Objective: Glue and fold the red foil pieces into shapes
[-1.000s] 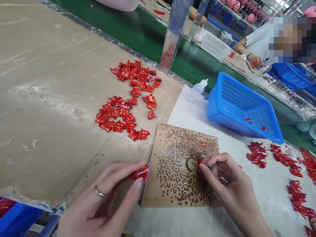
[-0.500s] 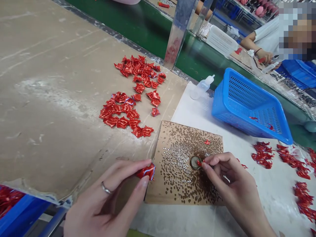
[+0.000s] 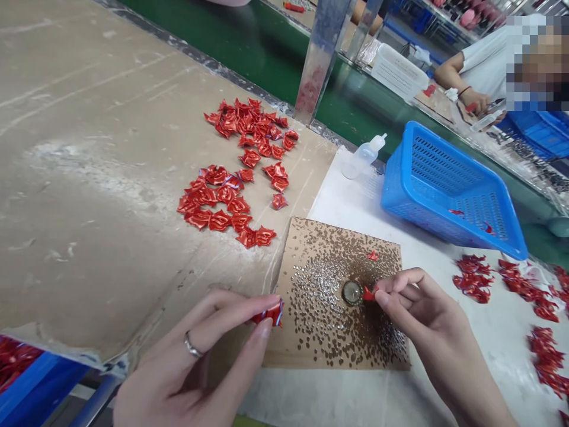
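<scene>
My left hand [image 3: 213, 350], with a ring on one finger, pinches a shiny red piece with a blue-white stripe [image 3: 272, 314] between thumb and forefinger. It is held by the left edge of a cardboard square [image 3: 306, 237] dotted with dark wet spots. Over the right side of that cardboard, my right hand [image 3: 418, 308] grips a small pointed red piece [image 3: 368, 293] in its fingertips. Just left of this piece lies a small round cap [image 3: 352, 292] holding clear liquid. Another small red scrap [image 3: 372, 255] rests near the cardboard's upper right.
Several red pieces [image 3: 231, 201] are grouped on the brown board at left. A blue basket [image 3: 444, 190] and a translucent squeeze bottle [image 3: 367, 155] stand behind the cardboard. Small red pieces [image 3: 473, 279] lie in clusters at right. A metal post [image 3: 317, 65] rises at the back; a co-worker [image 3: 480, 77] sits beyond.
My right hand has drawn the small red piece slightly right, away from the round cap. My left hand has shifted a little to the right and turned its striped piece slightly.
</scene>
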{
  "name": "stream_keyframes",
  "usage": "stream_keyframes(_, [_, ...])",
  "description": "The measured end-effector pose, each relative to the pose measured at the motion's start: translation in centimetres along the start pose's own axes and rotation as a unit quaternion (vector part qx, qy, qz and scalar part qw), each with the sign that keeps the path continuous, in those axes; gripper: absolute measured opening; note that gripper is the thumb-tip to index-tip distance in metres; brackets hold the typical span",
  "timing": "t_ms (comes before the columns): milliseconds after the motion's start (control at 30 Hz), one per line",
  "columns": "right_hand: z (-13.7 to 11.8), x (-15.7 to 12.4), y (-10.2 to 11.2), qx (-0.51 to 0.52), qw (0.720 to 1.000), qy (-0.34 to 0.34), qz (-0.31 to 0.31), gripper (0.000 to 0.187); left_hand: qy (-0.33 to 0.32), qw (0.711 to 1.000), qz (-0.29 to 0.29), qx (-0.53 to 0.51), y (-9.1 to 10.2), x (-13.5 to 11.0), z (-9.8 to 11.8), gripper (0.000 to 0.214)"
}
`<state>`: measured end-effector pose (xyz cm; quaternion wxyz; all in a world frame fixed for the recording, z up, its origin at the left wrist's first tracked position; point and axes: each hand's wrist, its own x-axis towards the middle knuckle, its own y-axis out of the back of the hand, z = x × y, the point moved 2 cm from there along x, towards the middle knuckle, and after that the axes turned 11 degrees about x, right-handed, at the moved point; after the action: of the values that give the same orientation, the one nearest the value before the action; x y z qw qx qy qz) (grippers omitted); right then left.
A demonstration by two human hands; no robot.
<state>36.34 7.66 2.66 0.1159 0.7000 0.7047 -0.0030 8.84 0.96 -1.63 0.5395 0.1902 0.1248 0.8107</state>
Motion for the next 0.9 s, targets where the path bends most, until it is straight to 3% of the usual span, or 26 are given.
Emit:
stream_keyframes(100, [0.0, 0.2, 0.6, 0.058, 0.996, -0.069, -0.023, 0.034, -0.062, 0.997, -0.040, 0.020, -0.1, -0.1, -0.1, 0.032])
stream_keyframes(200, [0.2, 0.0, 0.7, 0.100, 0.987, -0.122, -0.020, 0.040, -0.056, 0.998, -0.034, 0.026, -0.3, -0.3, -0.2, 0.031])
stream_keyframes(367, [0.5, -0.2, 0.6, 0.138, 0.983, -0.119, -0.012, 0.042, -0.049, 0.997, -0.044, 0.030, -0.8, -0.5, 0.0, 0.033])
stream_keyframes(500, [0.5, -0.5, 1.0, 0.100, 0.991, -0.093, -0.001, 0.040, -0.067, 0.997, -0.027, 0.039, -1.0, -0.6, 0.1, 0.029])
stream_keyframes(633, [-0.3, -1.4, 0.8, 0.034, 0.999, -0.003, -0.003, 0.031, -0.107, 0.993, -0.028, 0.032, -2.4, -0.7, 1.3, 0.032])
stream_keyframes(767, [-1.1, -2.7, -0.4, 0.004, 0.997, 0.076, -0.018, 0.019, -0.053, 0.998, -0.018, 0.018, -3.9, -0.8, 3.0, 0.017])
stream_keyframes(900, [-1.5, -3.7, -1.8, 0.020, 0.994, 0.098, -0.038, 0.015, -0.047, 0.997, -0.061, -0.015, -4.5, -1.2, 3.8, 0.020])
